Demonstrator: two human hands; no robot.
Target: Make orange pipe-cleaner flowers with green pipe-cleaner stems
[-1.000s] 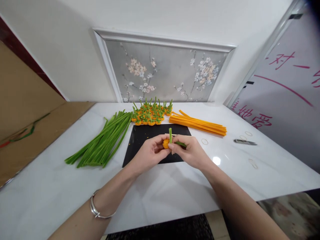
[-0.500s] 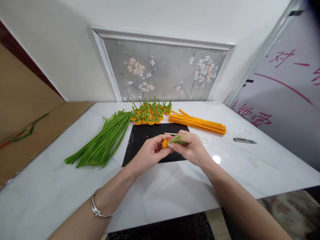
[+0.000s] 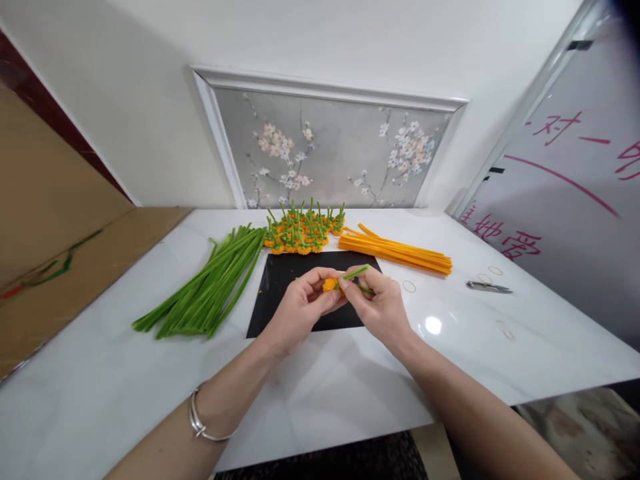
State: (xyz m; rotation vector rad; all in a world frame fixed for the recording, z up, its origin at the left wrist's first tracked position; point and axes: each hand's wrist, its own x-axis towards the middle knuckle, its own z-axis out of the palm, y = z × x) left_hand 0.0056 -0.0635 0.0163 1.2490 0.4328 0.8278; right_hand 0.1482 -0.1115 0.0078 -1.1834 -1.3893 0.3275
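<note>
Above a black mat [image 3: 280,307], my left hand [image 3: 306,301] pinches a small orange fuzzy flower piece [image 3: 330,285]. My right hand [image 3: 377,300] is closed on a green fuzzy stem [image 3: 356,272] at the flower's right side; one green end points up and right, another shows under the fingers. Both hands touch around the flower, and the fingertips partly hide where stem and flower meet. Behind the mat stand several orange flowers with green stems [image 3: 303,230]. A bundle of green stems [image 3: 210,287] lies left, a bundle of orange ones [image 3: 395,252] right.
Small metal snips [image 3: 489,287] lie on the white table [image 3: 310,387] at the right, with several thin rubber bands [image 3: 409,286] around that side. A brown cardboard sheet [image 3: 100,267] borders the table's left. Behind are a framed floral panel [image 3: 335,147] and a whiteboard [image 3: 565,193].
The camera view has shifted slightly. The upper green end has swung a little to the right, and my right fingers have shifted on the stem. A pale stick seen above my right fingers no longer shows.
</note>
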